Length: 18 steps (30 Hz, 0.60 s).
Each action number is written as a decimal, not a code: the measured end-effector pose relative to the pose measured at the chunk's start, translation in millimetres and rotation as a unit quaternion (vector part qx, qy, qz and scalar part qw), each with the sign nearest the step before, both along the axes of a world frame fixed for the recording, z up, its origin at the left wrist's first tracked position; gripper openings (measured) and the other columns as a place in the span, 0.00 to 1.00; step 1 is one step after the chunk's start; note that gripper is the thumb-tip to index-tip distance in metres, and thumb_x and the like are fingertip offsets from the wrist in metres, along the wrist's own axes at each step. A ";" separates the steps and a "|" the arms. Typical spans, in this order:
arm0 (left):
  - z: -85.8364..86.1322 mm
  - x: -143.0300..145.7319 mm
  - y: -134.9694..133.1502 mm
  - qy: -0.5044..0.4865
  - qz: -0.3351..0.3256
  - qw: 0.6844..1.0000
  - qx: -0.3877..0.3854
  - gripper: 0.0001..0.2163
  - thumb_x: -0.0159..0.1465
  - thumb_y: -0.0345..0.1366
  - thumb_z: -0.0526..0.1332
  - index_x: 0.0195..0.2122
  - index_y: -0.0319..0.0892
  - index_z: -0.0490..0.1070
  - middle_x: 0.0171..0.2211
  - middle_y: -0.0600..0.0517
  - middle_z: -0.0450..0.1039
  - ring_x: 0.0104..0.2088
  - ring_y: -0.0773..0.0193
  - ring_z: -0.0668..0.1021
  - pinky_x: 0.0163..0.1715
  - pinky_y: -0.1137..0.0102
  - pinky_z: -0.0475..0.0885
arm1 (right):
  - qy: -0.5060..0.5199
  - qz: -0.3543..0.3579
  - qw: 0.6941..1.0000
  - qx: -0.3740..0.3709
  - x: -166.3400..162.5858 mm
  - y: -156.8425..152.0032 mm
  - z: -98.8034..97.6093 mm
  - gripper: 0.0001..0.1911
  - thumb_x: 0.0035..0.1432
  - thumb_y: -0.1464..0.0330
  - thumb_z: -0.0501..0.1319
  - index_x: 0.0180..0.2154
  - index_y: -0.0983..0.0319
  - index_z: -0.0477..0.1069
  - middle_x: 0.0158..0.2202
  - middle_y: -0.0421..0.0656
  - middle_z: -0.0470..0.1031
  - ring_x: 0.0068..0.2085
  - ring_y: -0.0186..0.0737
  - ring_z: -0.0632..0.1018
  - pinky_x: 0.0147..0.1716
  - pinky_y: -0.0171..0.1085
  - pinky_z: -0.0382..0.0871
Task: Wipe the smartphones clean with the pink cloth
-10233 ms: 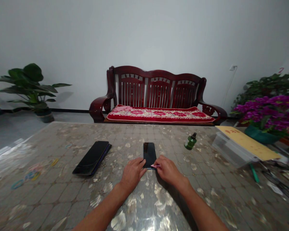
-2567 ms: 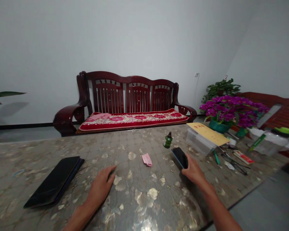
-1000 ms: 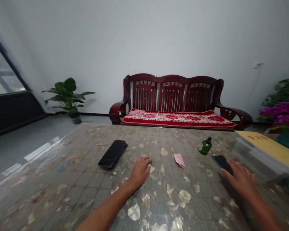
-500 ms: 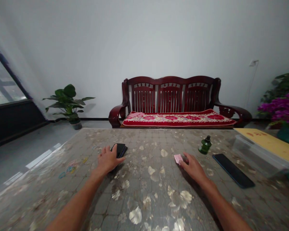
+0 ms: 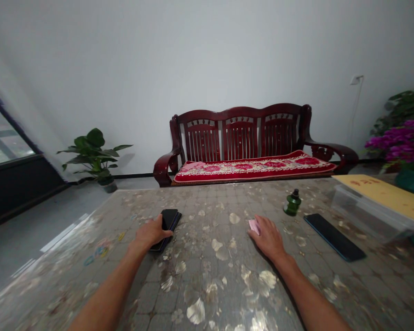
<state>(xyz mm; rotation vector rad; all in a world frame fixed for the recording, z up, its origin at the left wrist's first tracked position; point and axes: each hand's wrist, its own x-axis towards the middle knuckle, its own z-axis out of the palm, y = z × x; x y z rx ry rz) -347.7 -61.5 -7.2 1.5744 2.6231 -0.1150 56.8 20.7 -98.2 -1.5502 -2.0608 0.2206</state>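
My left hand [image 5: 151, 233] is closed around the left side of a flat black phone-like object [image 5: 169, 220] on the table. It looks like two thin slabs stacked; its left edge is hidden by my fingers. My thumb lies across its near part. On the right, my right hand [image 5: 268, 235] is closed over a small pink piece of paper or cloth [image 5: 254, 226], which shows between thumb and fingers. Behind that hand stands a green bottle with a black top [image 5: 292, 203]. A black phone [image 5: 334, 236] lies farther right, apart from the hand.
Several coloured rubber bands [image 5: 100, 252] lie left of my left hand on the flower-patterned table [image 5: 207, 276]. At the right are a clear plastic box [image 5: 369, 214] with a yellow sheet [image 5: 382, 189] on top and purple flowers [image 5: 402, 140]. A wooden bench [image 5: 239, 133] stands beyond the table.
My left hand has closed from spread fingers onto the black phone-like object. My right hand has moved over the pink piece and covers more of it. The view has tilted slightly.
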 end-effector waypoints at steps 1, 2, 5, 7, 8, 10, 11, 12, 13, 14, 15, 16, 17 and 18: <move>0.4 -0.8 0.0 -0.003 0.000 1.000 -0.001 0.32 0.55 0.51 0.63 0.58 0.40 0.66 0.50 0.34 0.76 0.49 0.39 0.78 0.42 0.57 0.71 | 0.001 0.000 1.000 0.001 -0.2 0.1 -0.3 0.27 0.59 0.62 0.60 0.59 0.60 0.65 0.58 0.49 0.69 0.56 0.51 0.69 0.54 0.46 0.61; 0.9 -1.7 0.0 -0.008 -0.001 1.000 -0.002 0.32 0.56 0.51 0.63 0.59 0.40 0.65 0.51 0.34 0.75 0.50 0.39 0.78 0.43 0.57 0.71 | 0.003 0.001 1.000 0.001 -0.4 0.3 -0.7 0.27 0.59 0.62 0.60 0.59 0.60 0.65 0.58 0.49 0.69 0.56 0.51 0.69 0.54 0.46 0.61; 2.5 -4.3 0.4 -0.023 -0.005 1.000 -0.002 0.34 0.57 0.50 0.62 0.62 0.39 0.60 0.51 0.35 0.76 0.50 0.40 0.78 0.43 0.58 0.71 | 0.010 0.003 1.000 0.002 -0.9 0.3 -1.9 0.28 0.58 0.63 0.61 0.60 0.60 0.65 0.58 0.49 0.70 0.56 0.51 0.69 0.55 0.46 0.60; 3.0 -5.8 0.9 -0.032 -0.006 0.999 -0.001 0.36 0.57 0.50 0.62 0.64 0.39 0.57 0.51 0.35 0.76 0.50 0.41 0.78 0.42 0.59 0.71 | 0.014 0.009 1.000 0.006 -0.8 0.2 -2.8 0.28 0.58 0.63 0.61 0.59 0.61 0.66 0.58 0.50 0.70 0.56 0.51 0.69 0.55 0.47 0.61; 3.0 -6.6 1.2 -0.035 -0.004 0.999 -0.001 0.37 0.57 0.49 0.62 0.64 0.38 0.56 0.51 0.36 0.76 0.50 0.41 0.78 0.42 0.59 0.71 | 0.016 0.011 1.000 0.009 -0.6 0.1 -3.1 0.27 0.58 0.63 0.61 0.59 0.61 0.66 0.58 0.50 0.70 0.56 0.51 0.69 0.54 0.47 0.61; 3.4 -8.0 1.3 -0.041 -0.001 0.999 -0.005 0.37 0.57 0.49 0.62 0.65 0.38 0.55 0.52 0.35 0.76 0.51 0.42 0.78 0.43 0.60 0.71 | 0.021 0.014 1.000 0.013 -0.2 0.0 -3.3 0.27 0.59 0.63 0.61 0.59 0.61 0.66 0.58 0.50 0.70 0.56 0.51 0.69 0.54 0.46 0.61; 4.1 -8.7 1.1 -0.042 -0.001 0.999 -0.008 0.38 0.57 0.49 0.62 0.65 0.37 0.55 0.52 0.35 0.75 0.51 0.42 0.78 0.43 0.60 0.71 | 0.023 0.015 1.000 0.014 0.1 -0.1 -3.3 0.27 0.59 0.64 0.61 0.59 0.61 0.66 0.57 0.50 0.70 0.56 0.51 0.70 0.54 0.46 0.61; 5.3 -9.3 0.7 -0.040 0.001 0.999 -0.012 0.38 0.57 0.48 0.62 0.66 0.37 0.54 0.53 0.34 0.74 0.52 0.42 0.78 0.43 0.60 0.71 | 0.024 0.014 1.000 0.013 0.3 -0.1 -3.1 0.26 0.59 0.64 0.61 0.59 0.61 0.66 0.57 0.50 0.70 0.56 0.51 0.70 0.54 0.45 0.61; 7.1 -9.9 0.1 -0.037 0.004 0.999 -0.016 0.39 0.57 0.48 0.62 0.66 0.36 0.52 0.54 0.33 0.73 0.52 0.42 0.77 0.44 0.60 0.71 | 0.024 0.013 1.000 0.012 0.5 -0.2 -3.0 0.27 0.58 0.64 0.61 0.59 0.61 0.67 0.57 0.50 0.70 0.56 0.51 0.70 0.54 0.45 0.61; 9.6 -10.2 -0.6 -0.033 0.007 0.999 -0.019 0.40 0.57 0.49 0.62 0.67 0.35 0.50 0.55 0.32 0.72 0.52 0.42 0.77 0.44 0.60 0.71 | 0.025 0.012 1.000 0.010 0.6 -0.2 -2.8 0.27 0.58 0.65 0.61 0.59 0.61 0.67 0.57 0.50 0.70 0.56 0.51 0.70 0.54 0.45 0.62; 12.7 -10.2 -1.5 -0.028 0.010 0.999 -0.018 0.42 0.58 0.49 0.62 0.68 0.34 0.48 0.56 0.31 0.71 0.52 0.41 0.77 0.44 0.60 0.71 | 0.025 0.013 1.000 0.009 0.7 -0.2 -2.6 0.27 0.58 0.65 0.62 0.59 0.61 0.67 0.57 0.50 0.71 0.56 0.51 0.70 0.54 0.45 0.62; 16.4 -9.6 -2.3 -0.023 0.010 1.000 -0.013 0.43 0.58 0.49 0.62 0.68 0.33 0.47 0.56 0.30 0.70 0.52 0.41 0.77 0.45 0.59 0.70 | 0.026 0.014 1.000 0.009 0.6 -0.2 -2.4 0.27 0.57 0.65 0.62 0.59 0.61 0.67 0.58 0.50 0.70 0.56 0.51 0.70 0.54 0.45 0.62; 20.4 -8.0 -3.2 -0.019 0.004 1.000 -0.005 0.43 0.58 0.49 0.62 0.69 0.33 0.45 0.55 0.30 0.71 0.51 0.41 0.77 0.45 0.59 0.70 | 0.026 0.016 0.999 0.009 0.4 -0.3 -2.1 0.28 0.57 0.65 0.62 0.59 0.61 0.66 0.58 0.50 0.70 0.57 0.51 0.70 0.54 0.45 0.62; 24.4 -5.1 -4.0 -0.017 -0.006 1.000 0.007 0.44 0.58 0.49 0.62 0.69 0.33 0.44 0.55 0.31 0.71 0.51 0.41 0.78 0.46 0.59 0.70 | 0.025 0.018 0.999 0.009 0.0 -0.5 -1.5 0.29 0.56 0.65 0.62 0.59 0.61 0.66 0.58 0.50 0.70 0.57 0.51 0.69 0.54 0.45 0.62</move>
